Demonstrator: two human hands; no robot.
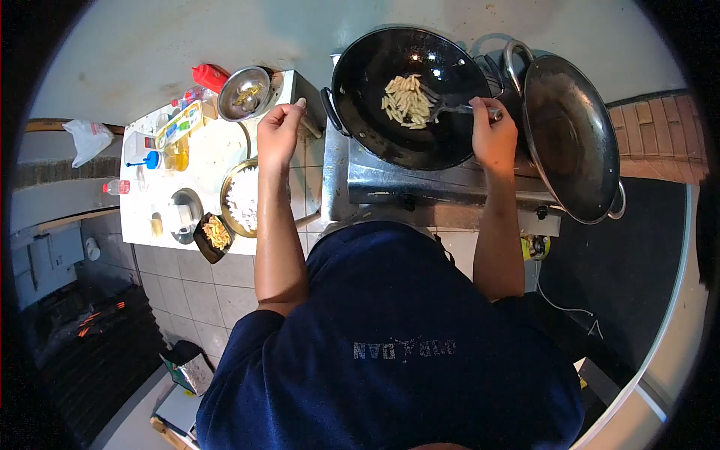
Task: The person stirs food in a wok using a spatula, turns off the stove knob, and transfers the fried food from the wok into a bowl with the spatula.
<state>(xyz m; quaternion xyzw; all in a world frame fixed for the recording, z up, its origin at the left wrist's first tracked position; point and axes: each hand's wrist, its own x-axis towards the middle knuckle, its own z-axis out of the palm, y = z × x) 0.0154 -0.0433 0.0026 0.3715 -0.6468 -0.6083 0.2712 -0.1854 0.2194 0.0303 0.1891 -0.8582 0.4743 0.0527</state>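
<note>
My right hand [495, 136] is closed around the handle of a metal spatula [453, 109]. The spatula's blade reaches into a black wok [382, 142] on the stove, against a heap of pale, cut strips of food [405, 99]. Left of the wok, my left hand [277, 136] is raised with its fingers curled closed. Whatever it may hold is hidden inside the fingers. Close by it are a metal bowl [231, 105] with a little yellowish food inside and a round dish [227, 196] of white pieces, partly covered by my left forearm.
A second large wok [562, 142] leans at the right of the stove [442, 180]. The white table [150, 217] at left bears an oil bottle [178, 157], a red bottle [210, 77] and a dark bowl [206, 246] of cut food at its near edge.
</note>
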